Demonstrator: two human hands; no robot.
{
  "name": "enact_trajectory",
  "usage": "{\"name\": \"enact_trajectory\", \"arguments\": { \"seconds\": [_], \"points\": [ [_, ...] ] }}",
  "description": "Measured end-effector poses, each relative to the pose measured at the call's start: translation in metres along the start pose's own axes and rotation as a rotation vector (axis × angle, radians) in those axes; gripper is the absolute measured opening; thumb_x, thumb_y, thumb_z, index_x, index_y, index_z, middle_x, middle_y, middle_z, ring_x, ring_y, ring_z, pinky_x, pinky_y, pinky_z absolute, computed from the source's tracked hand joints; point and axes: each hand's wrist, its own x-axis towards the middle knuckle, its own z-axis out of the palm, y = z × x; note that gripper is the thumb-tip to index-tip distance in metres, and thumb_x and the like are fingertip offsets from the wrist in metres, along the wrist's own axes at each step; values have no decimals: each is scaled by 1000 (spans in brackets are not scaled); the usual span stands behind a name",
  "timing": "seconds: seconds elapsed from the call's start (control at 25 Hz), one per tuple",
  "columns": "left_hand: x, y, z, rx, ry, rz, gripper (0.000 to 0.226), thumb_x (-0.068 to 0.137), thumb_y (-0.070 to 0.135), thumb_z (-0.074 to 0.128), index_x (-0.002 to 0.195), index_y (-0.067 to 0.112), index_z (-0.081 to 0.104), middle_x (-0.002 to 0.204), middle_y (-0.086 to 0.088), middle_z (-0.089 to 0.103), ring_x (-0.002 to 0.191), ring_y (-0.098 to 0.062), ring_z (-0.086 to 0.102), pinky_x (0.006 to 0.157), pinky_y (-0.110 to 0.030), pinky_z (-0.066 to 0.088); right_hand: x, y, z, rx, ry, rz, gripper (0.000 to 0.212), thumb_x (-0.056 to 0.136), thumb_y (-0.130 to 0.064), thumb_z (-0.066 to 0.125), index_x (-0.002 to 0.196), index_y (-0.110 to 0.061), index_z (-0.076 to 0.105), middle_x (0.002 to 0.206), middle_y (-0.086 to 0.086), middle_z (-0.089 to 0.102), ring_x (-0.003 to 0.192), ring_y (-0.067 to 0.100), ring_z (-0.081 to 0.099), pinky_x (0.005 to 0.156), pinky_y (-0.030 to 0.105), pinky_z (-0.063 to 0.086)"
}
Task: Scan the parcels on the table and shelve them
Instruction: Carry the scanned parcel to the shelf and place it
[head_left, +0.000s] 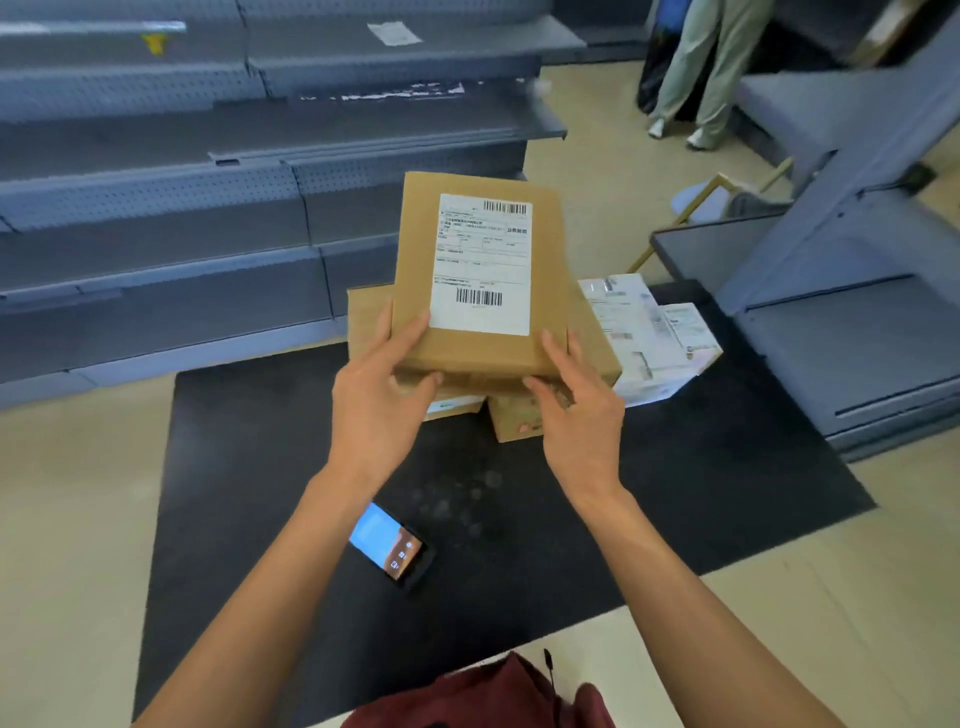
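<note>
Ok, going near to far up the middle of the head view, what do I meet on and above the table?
Phone lying on the black table → left hand and right hand holding the labelled brown parcel by its near edge → brown boxes under it → grey shelving beyond.

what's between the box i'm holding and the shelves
Nothing visible. Both the left hand and right hand hold the box up above the other parcels, and the grey shelves beyond it look bare.
</note>
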Motion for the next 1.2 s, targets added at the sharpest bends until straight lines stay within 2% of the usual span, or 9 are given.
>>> {"name": "enact_trajectory", "arguments": {
  "seconds": [0.08,0.2,0.32,0.52,0.64,0.8,0.92,1.08,1.2],
  "points": [
    [-9,25,32,-13,-51,33,77,83,10,81,140,53,52,160,17,31,139,8,36,116,-34,40,-8,11,-41,47,47,32,62,89,-4,74,142,-33,57,157,-4,38,141,-14,28,110,9,34],
    [-27,68,88,-16,-148,104,76,85,12,80,142,51,50,163,17,29,143,4,35,117,-35,40,-23,31,-114,45,158,61,63,89,-1,73,141,-33,57,157,1,44,143,4,40,112,24,42],
    [-50,112,147,-57,-256,185,76,87,15,78,143,55,47,165,18,27,149,-2,31,119,-41,37,-45,51,-187,2,288,66,63,87,6,73,140,-25,59,155,0,46,142,1,41,114,23,39],
    [-79,176,237,-55,-391,339,76,87,18,79,146,52,45,164,21,26,142,20,17,119,-24,25,-80,77,-289,-71,463,178,62,90,1,72,141,-31,58,156,-7,43,141,-1,41,114,30,41],
    [-97,208,286,-97,-513,369,76,89,18,77,146,54,43,165,23,23,150,4,22,119,-42,37,-99,92,-339,-108,573,244,60,89,1,72,140,-29,59,155,-7,44,139,-3,42,112,31,43],
    [-111,225,339,-85,-647,390,76,90,17,76,149,52,41,167,19,20,143,18,13,121,-44,34,-118,118,-378,-182,653,333,62,88,2,73,138,-34,59,154,-4,46,137,9,50,109,41,48],
    [-117,226,379,-121,-758,363,74,90,15,75,148,48,45,166,20,20,141,10,20,120,-37,33,-129,143,-397,-179,684,412,65,90,0,72,134,-46,58,152,-11,43,132,5,53,107,39,51],
    [-110,233,431,-111,-841,348,73,90,12,75,149,45,46,164,22,20,142,-1,32,119,-40,37,-124,179,-422,-254,713,429,57,89,4,72,137,-26,63,150,6,51,138,6,47,105,45,52],
    [-99,242,471,-142,-903,348,73,88,12,77,147,43,48,163,25,22,141,-5,40,115,-42,44,-115,200,-442,-316,760,439,57,88,5,72,137,-23,64,146,-1,51,135,1,48,103,46,53]
  ]
}}
